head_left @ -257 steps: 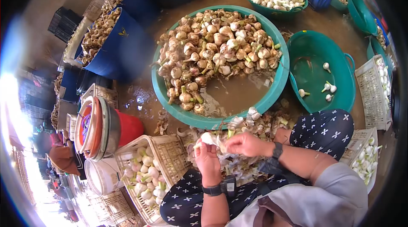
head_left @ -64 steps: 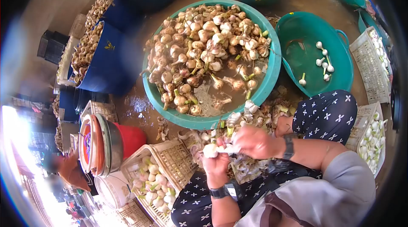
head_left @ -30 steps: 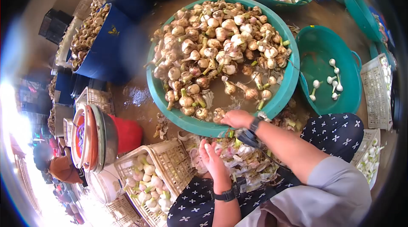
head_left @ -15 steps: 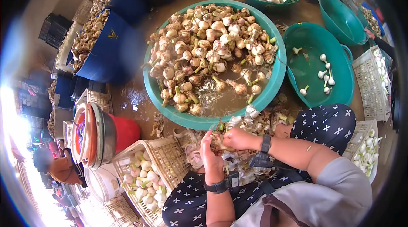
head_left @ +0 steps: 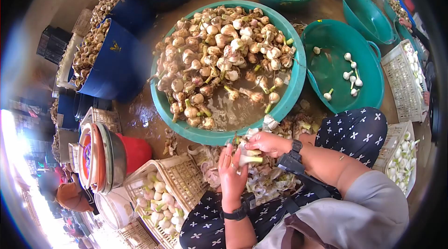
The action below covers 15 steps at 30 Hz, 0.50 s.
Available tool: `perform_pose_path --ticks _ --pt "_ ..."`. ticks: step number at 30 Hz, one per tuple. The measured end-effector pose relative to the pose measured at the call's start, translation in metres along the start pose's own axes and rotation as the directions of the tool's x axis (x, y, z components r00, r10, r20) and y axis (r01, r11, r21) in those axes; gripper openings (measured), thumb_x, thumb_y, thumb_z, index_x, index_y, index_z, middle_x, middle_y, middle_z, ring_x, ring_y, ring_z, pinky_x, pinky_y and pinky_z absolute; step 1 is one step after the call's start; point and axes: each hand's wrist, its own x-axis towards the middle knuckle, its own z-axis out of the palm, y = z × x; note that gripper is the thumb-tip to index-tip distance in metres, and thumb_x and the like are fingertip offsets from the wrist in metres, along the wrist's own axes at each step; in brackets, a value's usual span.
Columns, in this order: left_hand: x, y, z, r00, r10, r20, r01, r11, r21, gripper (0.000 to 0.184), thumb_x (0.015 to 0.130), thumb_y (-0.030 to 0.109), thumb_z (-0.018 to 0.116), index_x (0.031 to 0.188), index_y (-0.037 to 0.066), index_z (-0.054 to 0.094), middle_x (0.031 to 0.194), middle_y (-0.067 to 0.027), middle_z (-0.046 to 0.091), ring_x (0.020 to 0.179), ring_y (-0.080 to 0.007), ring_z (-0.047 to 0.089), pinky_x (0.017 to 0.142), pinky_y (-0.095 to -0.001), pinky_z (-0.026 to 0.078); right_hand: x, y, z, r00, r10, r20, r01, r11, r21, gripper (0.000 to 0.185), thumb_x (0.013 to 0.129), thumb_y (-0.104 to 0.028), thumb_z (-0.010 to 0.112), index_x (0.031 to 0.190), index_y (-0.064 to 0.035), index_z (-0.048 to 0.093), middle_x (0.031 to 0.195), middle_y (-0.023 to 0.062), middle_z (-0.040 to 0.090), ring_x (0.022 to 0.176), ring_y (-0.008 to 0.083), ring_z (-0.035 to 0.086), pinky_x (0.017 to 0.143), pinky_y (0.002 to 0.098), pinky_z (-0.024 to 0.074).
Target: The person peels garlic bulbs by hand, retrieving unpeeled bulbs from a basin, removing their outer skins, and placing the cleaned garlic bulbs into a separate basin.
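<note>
My left hand [head_left: 232, 174] is closed around a garlic bulb [head_left: 244, 159], its fingers pointing up. The bulb looks white and peeled, and its pale green stem points right. Just above it, my right hand [head_left: 269, 144] has its fingers pinched on papery garlic skin [head_left: 242, 143]; the fingertips partly hide it. Both hands are over a heap of loose skins [head_left: 268, 183] between my knees. Directly beyond them stands a large green basin [head_left: 201, 135] with muddy water and many unpeeled, brown-stained garlic bulbs [head_left: 212, 53].
On the right, a green tub [head_left: 326, 74] holds several white bulbs. White crates of garlic stand at my left [head_left: 186, 169] and right [head_left: 382, 153]. Stacked bowls and a red bucket [head_left: 136, 153] are at left, near blue tubs [head_left: 112, 69]. A person [head_left: 70, 195] sits far left.
The white bulb and its stem now show between my hands, where they were covered before. My right hand has shifted slightly up and right. The view has turned a little.
</note>
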Motion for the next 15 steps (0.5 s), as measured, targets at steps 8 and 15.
perform_pose_path --ticks 8,15 --pt "-0.008 -0.013 0.027 0.706 -0.708 -0.022 0.029 0.06 -0.998 0.021 0.086 0.003 0.052 0.108 0.005 0.052 0.109 -0.0099 0.058 0.096 -0.0181 0.057 0.078 -0.0279 0.049 -0.051 0.012 0.025 0.828 -0.518 0.213 0.544 0.649 -0.532 0.023 0.085 -0.018 0.058 0.102 -0.0041 0.061 0.079 0.0046 0.061 0.075 0.0173 0.057 0.071 0.0287 0.0463" --pt "-0.007 -0.007 0.007 0.609 -0.788 0.086 0.025 -0.089 -0.996 0.019 0.09 0.025 0.051 0.101 0.009 0.051 0.095 -0.0035 0.059 0.081 -0.013 0.058 0.062 -0.0268 0.05 -0.054 0.021 -0.019 0.811 -0.509 0.289 0.142 -0.308 -0.941 0.027 0.071 -0.025 0.064 0.093 -0.0104 0.063 0.076 0.0085 0.062 0.078 0.0249 0.059 0.07 0.0365 0.0455"
